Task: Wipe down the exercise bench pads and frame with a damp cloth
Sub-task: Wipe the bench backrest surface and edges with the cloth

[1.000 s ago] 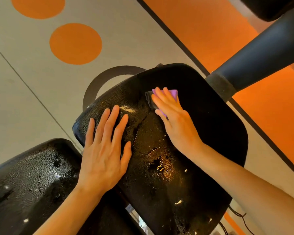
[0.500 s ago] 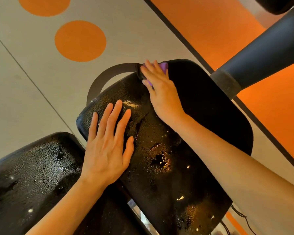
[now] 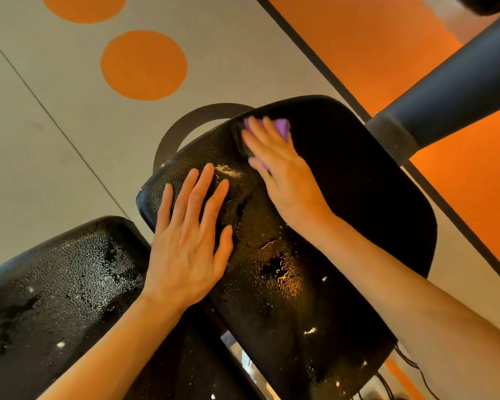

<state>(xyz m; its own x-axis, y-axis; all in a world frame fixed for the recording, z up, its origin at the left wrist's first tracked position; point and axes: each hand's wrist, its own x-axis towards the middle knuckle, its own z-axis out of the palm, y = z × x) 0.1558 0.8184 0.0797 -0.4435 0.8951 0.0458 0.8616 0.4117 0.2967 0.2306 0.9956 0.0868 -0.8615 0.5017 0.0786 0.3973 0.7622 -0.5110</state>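
Bench pads: 2, black and wet: the seat pad (image 3: 344,197) and the second pad (image 3: 55,284) at lower left
Cloths: 1, a purple cloth (image 3: 282,127)
Hands: 2, the left hand (image 3: 188,241) and the right hand (image 3: 277,168)
Padded rollers: 1, a dark padded roller (image 3: 451,99) at upper right
Orange floor circles: 2, one whole circle (image 3: 143,64) and one cut-off circle (image 3: 84,7)
Orange floor areas: 1, the orange floor area (image 3: 373,39)

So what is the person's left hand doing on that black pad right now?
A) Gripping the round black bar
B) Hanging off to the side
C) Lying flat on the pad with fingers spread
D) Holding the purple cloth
C: the left hand lies flat on the wet black pad with straight, spread fingers, while the right hand presses the purple cloth near the pad's far edge.
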